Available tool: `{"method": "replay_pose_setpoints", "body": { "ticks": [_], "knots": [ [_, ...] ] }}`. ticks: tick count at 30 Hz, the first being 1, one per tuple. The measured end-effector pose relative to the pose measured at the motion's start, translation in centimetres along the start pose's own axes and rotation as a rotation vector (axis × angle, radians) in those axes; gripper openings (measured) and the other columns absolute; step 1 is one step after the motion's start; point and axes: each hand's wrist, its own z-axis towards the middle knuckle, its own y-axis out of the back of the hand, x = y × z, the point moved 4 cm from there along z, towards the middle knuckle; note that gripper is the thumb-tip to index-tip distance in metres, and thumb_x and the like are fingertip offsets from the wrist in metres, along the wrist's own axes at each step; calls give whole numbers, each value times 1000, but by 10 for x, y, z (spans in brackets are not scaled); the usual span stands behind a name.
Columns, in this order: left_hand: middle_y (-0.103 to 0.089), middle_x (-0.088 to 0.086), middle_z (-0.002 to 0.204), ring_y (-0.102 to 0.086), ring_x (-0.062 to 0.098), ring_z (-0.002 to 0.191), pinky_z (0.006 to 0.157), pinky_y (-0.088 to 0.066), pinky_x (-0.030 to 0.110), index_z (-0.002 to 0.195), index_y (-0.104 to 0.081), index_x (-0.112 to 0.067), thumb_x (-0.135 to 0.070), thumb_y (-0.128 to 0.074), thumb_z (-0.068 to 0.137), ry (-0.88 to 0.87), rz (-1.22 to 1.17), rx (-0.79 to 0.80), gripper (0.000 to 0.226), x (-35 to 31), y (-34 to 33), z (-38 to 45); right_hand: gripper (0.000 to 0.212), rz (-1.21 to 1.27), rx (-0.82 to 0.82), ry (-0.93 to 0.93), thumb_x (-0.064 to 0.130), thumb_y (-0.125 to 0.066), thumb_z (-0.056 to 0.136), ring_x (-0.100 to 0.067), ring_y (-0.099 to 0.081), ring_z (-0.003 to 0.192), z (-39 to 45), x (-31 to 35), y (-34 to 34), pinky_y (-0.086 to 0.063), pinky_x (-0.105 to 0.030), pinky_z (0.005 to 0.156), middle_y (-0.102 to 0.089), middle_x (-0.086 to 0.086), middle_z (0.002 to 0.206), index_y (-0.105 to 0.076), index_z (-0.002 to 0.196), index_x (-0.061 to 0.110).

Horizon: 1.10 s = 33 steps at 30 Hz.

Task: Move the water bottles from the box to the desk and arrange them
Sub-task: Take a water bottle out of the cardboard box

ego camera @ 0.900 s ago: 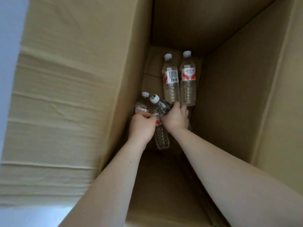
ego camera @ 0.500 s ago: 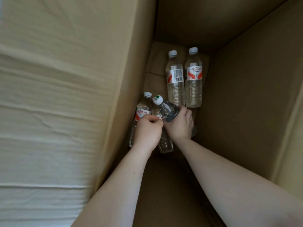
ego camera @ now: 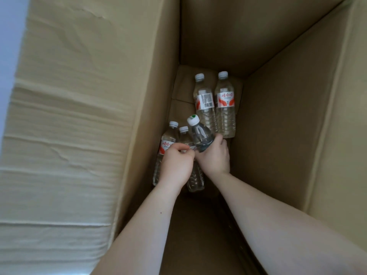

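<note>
Both arms reach deep into the tall cardboard box (ego camera: 278,135). The right hand (ego camera: 215,157) has its fingers clamped on a raised bottle (ego camera: 200,133), whose cap is tilted up. The left hand (ego camera: 175,165) has curled fingers on a lying bottle (ego camera: 195,178), beside another bottle (ego camera: 165,143) at the left wall. 2 more bottles (ego camera: 215,108) lie side by side further back on the box floor.

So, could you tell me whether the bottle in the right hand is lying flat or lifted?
Lifted: the bottle tilts cap-up in the right hand.
</note>
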Motion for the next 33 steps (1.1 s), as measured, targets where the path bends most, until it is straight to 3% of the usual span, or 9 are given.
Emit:
{"method": "replay_pose_setpoints", "body": {
  "ticks": [4,8,12,18,24,26,29,31,33],
  "knots": [
    [-67,-7,109,-66,11,101,71,-49,21,113,-62,-33,-27,-61,98,-32,31,14,17,-8,6,-17,80,102,-1,-44,42,-84,73,-28,-57,115,-11,4,20,-51,-39,89,-55,-11,123,-38,133,16],
    [-69,-8,104,-66,10,95,64,-45,21,112,-65,-32,-32,-64,96,-62,82,-18,16,-16,14,-34,75,158,47,5,52,-82,72,-23,-59,101,-28,8,40,-46,-32,75,-55,-3,114,-41,127,24],
    [-68,-8,104,-66,9,94,64,-45,20,112,-64,-30,-27,-63,96,-95,89,-50,16,-26,20,-55,74,229,44,76,54,-81,69,-16,-59,104,-50,20,59,-56,-37,84,-56,3,117,-42,127,29],
    [-69,-7,106,-68,10,94,62,-46,16,117,-66,-26,-27,-62,97,-145,48,-92,19,-30,29,-84,74,326,36,196,64,-79,65,-7,-58,105,-76,36,87,-56,-30,86,-55,19,116,-41,125,44],
    [-73,-4,103,-70,12,93,66,-49,18,112,-69,-25,-25,-61,97,-201,14,-166,17,-28,38,-108,77,378,97,324,72,-73,57,-6,-63,104,-93,49,107,-60,-31,87,-59,22,113,-43,123,45],
    [-74,-4,102,-70,14,95,72,-52,20,112,-70,-24,-25,-59,97,-218,3,-202,19,-28,43,-118,66,378,138,364,71,-74,57,-2,-66,95,-99,53,113,-61,-22,80,-61,25,103,-43,112,50],
    [-75,-5,98,-71,13,93,78,-56,25,112,-70,-25,-23,-57,96,-230,-38,-221,20,-25,48,-135,52,366,186,438,56,-82,68,13,-60,93,-112,61,121,-50,-4,65,-61,26,93,-45,104,48],
    [-75,-6,91,-71,12,88,75,-57,27,106,-70,-27,-22,-56,97,-233,-75,-233,17,-24,52,-146,49,352,243,464,49,-82,73,14,-59,93,-118,66,125,-48,-3,66,-62,20,93,-47,106,44],
    [-76,-7,86,-72,10,84,76,-57,27,99,-70,-29,-23,-56,97,-233,-128,-244,15,-22,58,-157,47,338,320,468,48,-80,74,8,-62,90,-126,71,129,-52,-12,71,-63,16,95,-49,109,41]
  ]
}}
